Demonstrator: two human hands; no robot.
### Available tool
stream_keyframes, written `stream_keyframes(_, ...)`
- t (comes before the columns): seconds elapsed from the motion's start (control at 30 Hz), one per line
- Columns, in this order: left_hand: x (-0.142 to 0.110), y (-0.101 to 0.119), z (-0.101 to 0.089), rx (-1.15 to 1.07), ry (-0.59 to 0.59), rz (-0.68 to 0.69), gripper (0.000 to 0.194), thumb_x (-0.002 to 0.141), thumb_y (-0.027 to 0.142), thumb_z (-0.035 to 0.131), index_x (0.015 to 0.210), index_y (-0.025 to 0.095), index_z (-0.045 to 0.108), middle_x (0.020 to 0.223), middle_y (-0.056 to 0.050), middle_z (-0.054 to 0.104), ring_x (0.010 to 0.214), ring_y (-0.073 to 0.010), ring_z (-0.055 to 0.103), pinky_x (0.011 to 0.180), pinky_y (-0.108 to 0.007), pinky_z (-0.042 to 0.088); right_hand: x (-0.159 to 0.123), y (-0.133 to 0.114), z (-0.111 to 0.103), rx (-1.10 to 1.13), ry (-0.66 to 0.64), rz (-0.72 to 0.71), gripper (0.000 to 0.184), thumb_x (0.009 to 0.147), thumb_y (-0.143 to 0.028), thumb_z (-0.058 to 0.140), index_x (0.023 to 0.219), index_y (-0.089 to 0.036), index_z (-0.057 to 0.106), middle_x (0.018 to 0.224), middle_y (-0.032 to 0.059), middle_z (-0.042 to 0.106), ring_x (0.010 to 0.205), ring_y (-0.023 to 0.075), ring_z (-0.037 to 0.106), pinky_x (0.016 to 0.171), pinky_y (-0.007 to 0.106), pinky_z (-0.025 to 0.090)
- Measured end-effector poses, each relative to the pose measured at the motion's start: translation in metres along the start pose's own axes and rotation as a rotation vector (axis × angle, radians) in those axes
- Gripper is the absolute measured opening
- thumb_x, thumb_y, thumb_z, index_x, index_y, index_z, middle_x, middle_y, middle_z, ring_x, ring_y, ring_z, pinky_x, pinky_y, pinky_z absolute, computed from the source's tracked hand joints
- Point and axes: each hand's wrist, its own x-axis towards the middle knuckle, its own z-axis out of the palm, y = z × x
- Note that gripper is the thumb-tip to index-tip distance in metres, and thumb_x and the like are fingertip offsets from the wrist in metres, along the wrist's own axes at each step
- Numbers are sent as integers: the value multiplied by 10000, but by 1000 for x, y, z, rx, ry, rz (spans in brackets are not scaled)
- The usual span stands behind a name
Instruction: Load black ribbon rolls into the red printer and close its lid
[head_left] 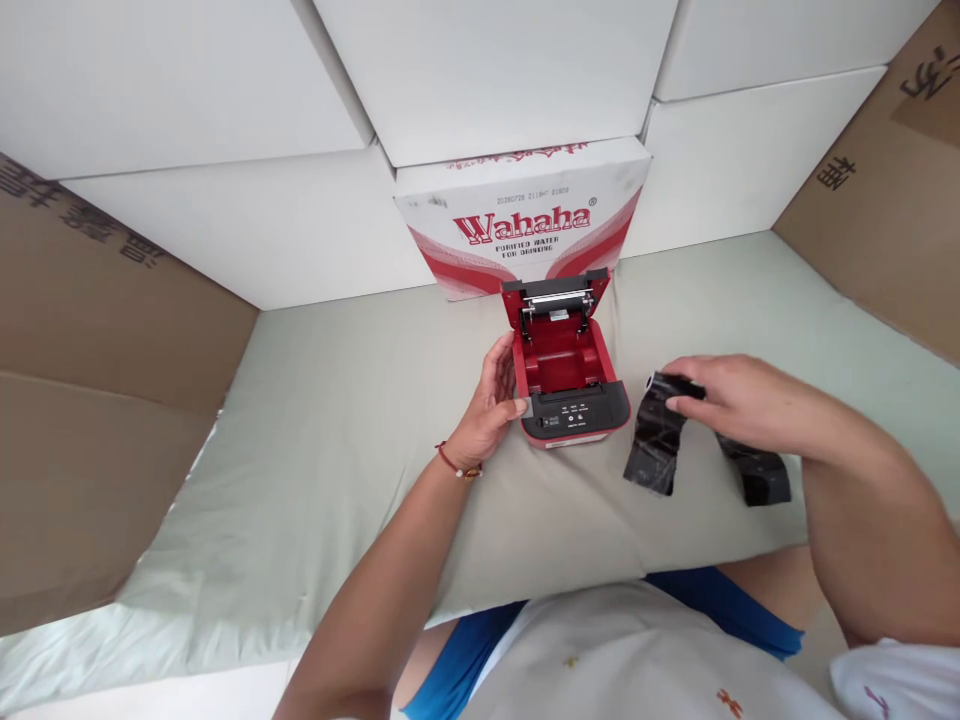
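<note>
Got red-and-white Wahaha carton (pixel 541 190) here. Plain white boxes (pixel 487 70) behind it. Lettered brown cardboard (pixel 112 430) left of carton, second lettered panel (pixel 892 190) to its right. Kinda wrinkly greenish cloth (pixel 322 430) out front.

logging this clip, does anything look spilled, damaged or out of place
No spill or clear damage shows. The oddest-looking thing is the black strip, trailing loose from the right hand rather than neatly rolled. The lid of the red device stands open, but doesn't look askew.
</note>
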Motion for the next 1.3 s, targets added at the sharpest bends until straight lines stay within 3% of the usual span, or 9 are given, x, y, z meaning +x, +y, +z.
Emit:
stream_keyframes(0.1, -1, 0, 0, 4, 10, -10, 904, 810, 528, 874, 1590, 429, 427, 1777, -8, 323, 1690, -308, 225, 1411, -539, 173, -4, 12, 22, 125, 41, -16, 544, 1024, -485, 431, 1387, -178, 696, 1403, 130, 730, 1140, 297, 736, 980, 441, 569)
stream_keyframes(0.27, -2, -1, -3, 26, 24, -17, 902, 806, 555, 874, 1585, 454, 431, 1775, 4, 325, 1687, -311, 238, 1387, -533, 264, -30, 51, 26, 23, 258, 294, 513, 1032, -422, 382, 1345, -223, 737, 1377, 131, 743, 1108, 335, 735, 957, 492, 559)
stream_keyframes(0.47, -2, 1, -1, 16, 22, -17, 876, 811, 526, 874, 1576, 450, 452, 1754, 0, 370, 1671, -312, 283, 1377, -535, 295, -34, 94, 40, -56, 134, 291, 509, 984, -359, 443, 1382, -201, 716, 1512, 101, 658, 1162, 325, 710, 987, 482, 559)
stream_keyframes(0.6, -1, 3, 0, 6, 21, -15, 867, 809, 503, 880, 1567, 454, 462, 1761, 7, 359, 1675, -309, 273, 1376, -532, 292, -14, 98, 49, -89, 139, 314, 525, 969, -343, 471, 1414, -190, 704, 1444, 133, 691, 1170, 357, 703, 947, 497, 565)
stream_keyframes(0.7, 0, 1, 0, -12, 22, -12, 858, 802, 495, 884, 1555, 457, 474, 1756, 13, 367, 1673, -309, 273, 1373, -528, 294, -14, 95, 33, -72, 96, 278, 445, 933, -379, 570, 1301, -224, 766, 1301, 131, 750, 1072, 344, 728, 877, 461, 575)
stream_keyframes(0.87, 4, -2, 1, -25, 19, 2, 864, 783, 507, 892, 1543, 439, 485, 1755, -3, 365, 1667, -329, 276, 1361, -543, 303, -48, 72, -27, 190, 62, 121, 614, 932, -712, 622, 1337, -272, 761, 691, 56, 644, 596, 171, 572, 582, 362, 447)
stream_keyframes(0.97, 6, -3, 2, -44, 26, 13, 865, 770, 497, 896, 1536, 426, 500, 1736, -7, 390, 1666, -325, 270, 1378, -529, 257, -49, 40, -51, 273, 139, 40, 736, 840, -833, 647, 1304, -278, 779, 678, 33, 632, 604, 154, 552, 576, 340, 416)
stream_keyframes(1.17, 9, -7, 1, -64, 10, 36, 910, 749, 506, 903, 1551, 402, 487, 1714, -25, 408, 1648, -341, 282, 1378, -538, 234, 18, -36, -35, 456, 219, -161, 507, 851, -525, 768, 1284, -263, 789, 967, 30, 729, 677, 143, 560, 657, 310, 453)
stream_keyframes(1.3, 10, -8, 0, -66, 0, 43, 901, 758, 507, 899, 1551, 396, 488, 1714, -29, 410, 1643, -350, 287, 1373, -549, 239, 61, -66, -19, 265, 230, -150, 358, 854, -309, 777, 1203, -242, 819, 1043, 40, 733, 794, 153, 611, 752, 293, 456)
